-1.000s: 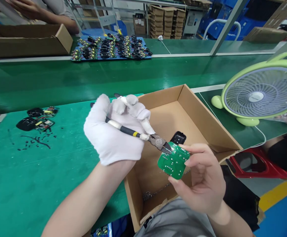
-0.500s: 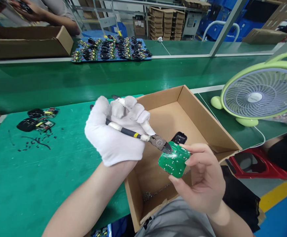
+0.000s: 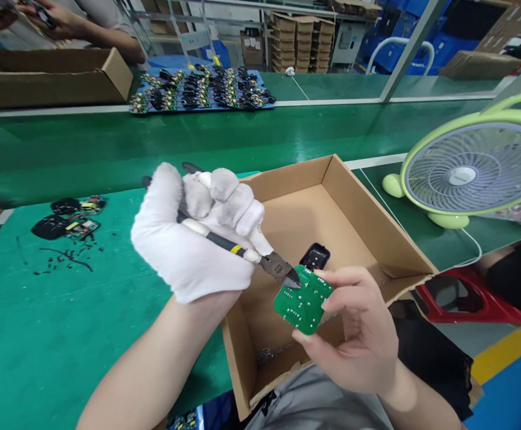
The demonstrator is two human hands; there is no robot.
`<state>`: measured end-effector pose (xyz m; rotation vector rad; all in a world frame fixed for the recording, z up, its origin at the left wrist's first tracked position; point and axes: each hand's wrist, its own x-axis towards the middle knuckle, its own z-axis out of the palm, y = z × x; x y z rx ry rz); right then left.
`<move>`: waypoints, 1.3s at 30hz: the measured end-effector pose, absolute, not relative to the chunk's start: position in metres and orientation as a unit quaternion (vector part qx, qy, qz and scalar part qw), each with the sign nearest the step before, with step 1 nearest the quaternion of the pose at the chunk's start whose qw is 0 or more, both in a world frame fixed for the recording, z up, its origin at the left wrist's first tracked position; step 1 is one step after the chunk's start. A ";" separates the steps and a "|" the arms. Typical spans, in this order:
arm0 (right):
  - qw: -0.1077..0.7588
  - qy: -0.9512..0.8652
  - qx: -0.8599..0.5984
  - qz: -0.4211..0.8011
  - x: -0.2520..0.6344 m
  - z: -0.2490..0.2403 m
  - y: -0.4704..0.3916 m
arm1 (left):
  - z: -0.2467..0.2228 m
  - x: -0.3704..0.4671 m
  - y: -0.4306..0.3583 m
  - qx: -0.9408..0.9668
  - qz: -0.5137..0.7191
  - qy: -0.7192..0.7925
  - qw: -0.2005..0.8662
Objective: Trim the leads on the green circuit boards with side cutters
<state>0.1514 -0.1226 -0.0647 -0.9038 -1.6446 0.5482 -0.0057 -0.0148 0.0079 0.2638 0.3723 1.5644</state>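
My left hand [image 3: 197,239], in a white glove with grey fingertips, is closed around a pair of cutting pliers [image 3: 224,242]. The jaws of the pliers touch the upper left part of a green circuit board [image 3: 302,304]. My bare right hand [image 3: 354,322] grips that board by its edges between thumb and fingers, tilted so that its soldered face shows. Just behind the board's top edge is a black plastic housing [image 3: 316,257]. Both hands are above an open cardboard box [image 3: 305,209], where small metal clippings [image 3: 267,355] lie near the front.
Black housings with boards [image 3: 65,227] and dark scraps [image 3: 65,257] lie on the green mat at left. A green fan [image 3: 466,173] stands at right. Across the belt are a blue tray of assemblies [image 3: 202,89] and another person's arm [image 3: 103,39] beside a cardboard box [image 3: 49,80].
Both hands have shifted left, the right one also slightly down, with the pliers and the board. The black housing has moved left along with the board.
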 end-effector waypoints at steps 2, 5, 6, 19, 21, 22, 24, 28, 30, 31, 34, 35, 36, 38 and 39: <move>0.555 -0.700 -0.381 0.238 0.150 -0.063 -0.122 | 0.010 -0.007 -0.016 0.135 0.696 0.161 0.687; 0.551 -0.700 -0.383 0.246 0.149 -0.062 -0.123 | 0.011 -0.006 -0.017 0.138 0.691 0.156 0.692; 0.551 -0.698 -0.385 0.247 0.150 -0.063 -0.124 | 0.011 -0.006 -0.016 0.130 0.691 0.156 0.694; 0.595 -0.597 -0.373 0.387 0.152 -0.061 -0.124 | 0.015 -0.008 -0.005 0.028 0.695 0.210 0.687; 0.596 -0.585 -0.365 0.412 0.153 -0.061 -0.124 | 0.014 -0.006 -0.004 0.018 0.687 0.217 0.693; 0.595 -0.582 -0.361 0.420 0.153 -0.061 -0.123 | 0.014 -0.006 -0.004 0.014 0.683 0.217 0.697; 0.595 -0.584 -0.352 0.426 0.154 -0.060 -0.122 | 0.013 -0.004 -0.003 0.008 0.676 0.215 0.705; 0.598 -0.578 -0.340 0.439 0.155 -0.059 -0.120 | 0.012 -0.004 -0.002 0.000 0.665 0.225 0.712; 0.598 -0.571 -0.335 0.452 0.155 -0.058 -0.120 | 0.012 -0.004 -0.001 -0.002 0.664 0.231 0.711; 0.597 -0.568 -0.334 0.457 0.156 -0.058 -0.119 | 0.012 -0.004 -0.001 -0.002 0.665 0.231 0.710; 0.597 -0.564 -0.335 0.462 0.156 -0.057 -0.120 | 0.012 -0.004 -0.001 -0.004 0.666 0.226 0.711; 0.598 -0.563 -0.339 0.459 0.156 -0.057 -0.120 | 0.012 -0.004 -0.001 -0.005 0.664 0.227 0.713; 0.599 -0.563 -0.343 0.454 0.156 -0.056 -0.120 | 0.013 -0.004 -0.001 -0.006 0.662 0.231 0.713; 0.603 -0.564 -0.347 0.445 0.155 -0.056 -0.119 | 0.014 -0.003 -0.002 -0.007 0.662 0.243 0.709; 0.606 -0.564 -0.346 0.440 0.155 -0.056 -0.119 | 0.015 -0.003 -0.003 -0.007 0.662 0.250 0.707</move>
